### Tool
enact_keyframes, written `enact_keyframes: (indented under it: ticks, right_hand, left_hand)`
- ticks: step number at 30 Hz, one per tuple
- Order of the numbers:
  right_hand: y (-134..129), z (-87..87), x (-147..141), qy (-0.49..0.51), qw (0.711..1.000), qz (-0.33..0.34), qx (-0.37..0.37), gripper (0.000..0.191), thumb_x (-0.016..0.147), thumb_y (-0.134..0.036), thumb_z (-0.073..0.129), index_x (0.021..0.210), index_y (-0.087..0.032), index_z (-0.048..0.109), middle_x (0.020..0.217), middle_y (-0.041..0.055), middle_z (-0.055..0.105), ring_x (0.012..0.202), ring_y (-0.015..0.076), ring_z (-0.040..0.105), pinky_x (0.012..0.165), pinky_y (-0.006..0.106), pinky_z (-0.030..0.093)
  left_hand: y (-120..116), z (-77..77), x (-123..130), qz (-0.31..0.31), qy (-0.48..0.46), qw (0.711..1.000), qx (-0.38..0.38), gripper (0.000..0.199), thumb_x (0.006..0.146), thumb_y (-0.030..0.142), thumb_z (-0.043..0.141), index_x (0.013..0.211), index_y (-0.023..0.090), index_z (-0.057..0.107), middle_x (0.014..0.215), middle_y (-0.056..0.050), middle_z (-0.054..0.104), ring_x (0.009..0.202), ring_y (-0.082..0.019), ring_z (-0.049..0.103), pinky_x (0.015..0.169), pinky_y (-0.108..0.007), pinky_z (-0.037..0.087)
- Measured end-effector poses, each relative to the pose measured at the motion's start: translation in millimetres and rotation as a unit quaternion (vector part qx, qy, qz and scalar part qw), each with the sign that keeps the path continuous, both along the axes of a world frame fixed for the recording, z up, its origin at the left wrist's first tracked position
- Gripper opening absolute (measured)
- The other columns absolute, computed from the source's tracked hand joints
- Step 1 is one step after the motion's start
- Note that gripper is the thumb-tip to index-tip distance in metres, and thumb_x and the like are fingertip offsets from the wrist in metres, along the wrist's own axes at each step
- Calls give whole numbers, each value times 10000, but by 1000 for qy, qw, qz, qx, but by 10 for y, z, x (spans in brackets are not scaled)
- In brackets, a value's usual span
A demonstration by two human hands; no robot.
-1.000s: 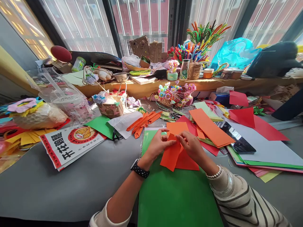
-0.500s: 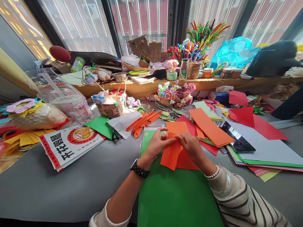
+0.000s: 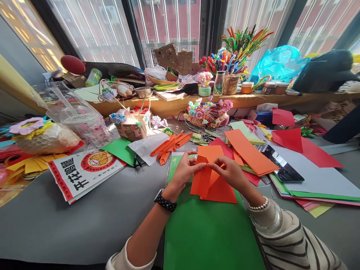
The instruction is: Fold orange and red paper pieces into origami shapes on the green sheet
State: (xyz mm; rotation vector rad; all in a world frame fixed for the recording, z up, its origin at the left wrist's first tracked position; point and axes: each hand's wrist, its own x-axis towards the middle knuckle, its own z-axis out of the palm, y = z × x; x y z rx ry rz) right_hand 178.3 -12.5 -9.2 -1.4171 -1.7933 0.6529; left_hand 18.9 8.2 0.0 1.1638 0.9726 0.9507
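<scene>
Between both hands is an orange sheet of paper (image 3: 200, 183), partly folded and raised above other orange paper (image 3: 223, 189) on a green sheet (image 3: 210, 232). My left hand (image 3: 185, 168), with a dark dotted watch strap at the wrist, pinches the folded paper at its left side. The thumb and fingers of my right hand (image 3: 229, 170) close on its upper right edge. The two thumbs nearly meet there. Just beyond the left hand lies a pile of folded orange strips (image 3: 171, 145).
Right of the hands are orange strips (image 3: 251, 152), a black phone (image 3: 284, 167) and stacked coloured paper (image 3: 332, 183). A printed paper bag (image 3: 84, 170) lies left. Behind stand a basket (image 3: 133, 127) and small crocheted flowers (image 3: 208, 112). Pipe cleaners (image 3: 225, 62) fill a holder on the sill.
The orange paper between my hands has turned and now shows a raised fold. My right hand has shifted slightly right, its fingers more spread along the paper's edge.
</scene>
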Motion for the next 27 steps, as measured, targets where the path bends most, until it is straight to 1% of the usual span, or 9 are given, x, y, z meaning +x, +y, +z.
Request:
enact_keyframes:
  ticks: [4,7,10,13,17,20,22,24,27]
  right_hand:
    - [-5,7,-1,21,999,22,-19,287,737,-457,478,665,-183,522,665,31,566,602,144,502,520,248,392]
    - [-12,23,-1,28,999,27,-24,264,739,-427,487,645,-181,506,642,21,547,586,137,481,502,238,376]
    - [-14,48,8,39,997,55,-45,286,769,-418,446,620,-179,499,598,5,525,563,123,472,503,230,367]
    - [-6,65,18,68,994,58,-58,344,800,-428,382,591,-178,491,556,-5,509,537,112,470,517,227,370]
    - [-6,75,21,74,995,37,-55,275,733,-437,497,677,-172,545,614,2,547,549,114,465,491,224,356]
    - [-19,90,24,71,995,45,-49,249,719,-404,530,659,-164,562,610,6,554,548,112,463,483,225,347]
    - [-24,96,31,97,993,38,-52,244,715,-391,540,634,-161,554,569,-2,540,518,103,461,468,221,351]
    - [-21,92,43,157,986,16,-63,234,708,-385,552,646,-159,545,556,-7,544,493,95,475,465,216,378]
    - [-8,76,63,270,959,-22,-85,227,684,-380,584,691,-159,534,588,5,592,515,102,537,506,224,440]
  left_hand:
    - [1,-11,15,1,0,1000,6,549,535,321,710,962,173,399,657,30,543,617,-124,564,560,-227,416]
    - [2,-15,18,9,17,1000,15,544,535,325,707,963,172,408,602,56,500,568,-103,540,521,-204,389]
    - [3,-8,5,9,29,999,17,531,542,329,701,965,171,421,570,67,471,548,-97,526,496,-192,365]
    - [1,-3,-7,-15,30,999,17,550,546,333,699,987,168,415,592,52,498,562,-106,533,497,-196,360]
    - [-13,-16,4,-61,42,997,27,539,556,336,694,983,170,411,541,76,448,505,-79,488,466,-180,318]
    - [-21,-27,18,-72,44,996,39,501,574,316,687,971,173,416,507,99,386,449,-47,422,442,-165,288]
    - [-20,-24,20,-65,34,997,34,492,582,301,683,977,173,419,542,83,422,483,-59,457,464,-171,324]
    - [-10,-14,11,-41,9,999,22,490,590,293,678,989,174,420,625,44,498,579,-98,528,522,-199,384]
    - [20,-3,-11,38,-52,997,29,465,613,287,661,993,173,420,744,-4,573,705,-136,574,638,-249,431]
